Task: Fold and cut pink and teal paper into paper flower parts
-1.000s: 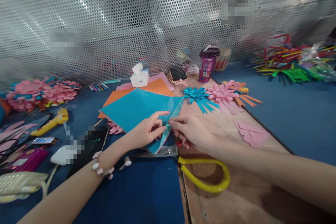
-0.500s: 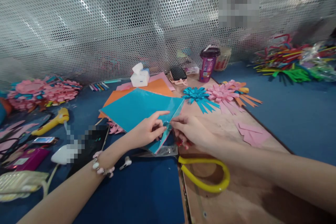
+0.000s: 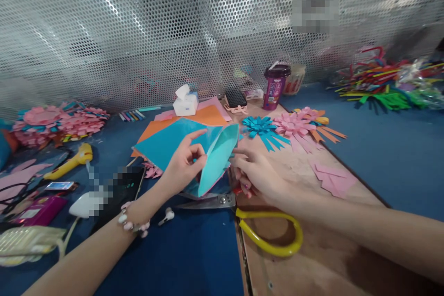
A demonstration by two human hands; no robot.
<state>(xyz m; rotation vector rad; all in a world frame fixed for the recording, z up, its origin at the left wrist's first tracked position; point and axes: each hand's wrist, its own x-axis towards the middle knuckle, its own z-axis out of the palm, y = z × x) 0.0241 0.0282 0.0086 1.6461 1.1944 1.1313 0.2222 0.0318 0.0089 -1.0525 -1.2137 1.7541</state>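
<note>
A packet of blue craft paper [image 3: 166,143] in a clear plastic wrapper lies at the middle of the table. Its right-hand edge is folded up, showing a lighter turquoise face. My left hand [image 3: 187,164], with a beaded bracelet on the wrist, pinches this raised edge between thumb and fingers, its index finger stretched out above. Just right of the fold is my right hand [image 3: 256,171], fingers curled together; what they hold, if anything, is hidden. Scissors with a yellow handle [image 3: 294,236] lie below both hands, their blades partly under the packet.
Orange paper [image 3: 152,129] and a tissue box [image 3: 186,104] lie behind the packet. Blue and pink paper rosettes [image 3: 294,122] are to the right, near a purple cup [image 3: 273,90]. At left are a yellow glue gun [image 3: 69,162], a black phone [image 3: 121,194] and an earbud [image 3: 167,216].
The packet's right edge has been lifted and turned back, opening its turquoise face. My left hand has moved slightly left and now pinches that edge; the right fingers have come away from it.
</note>
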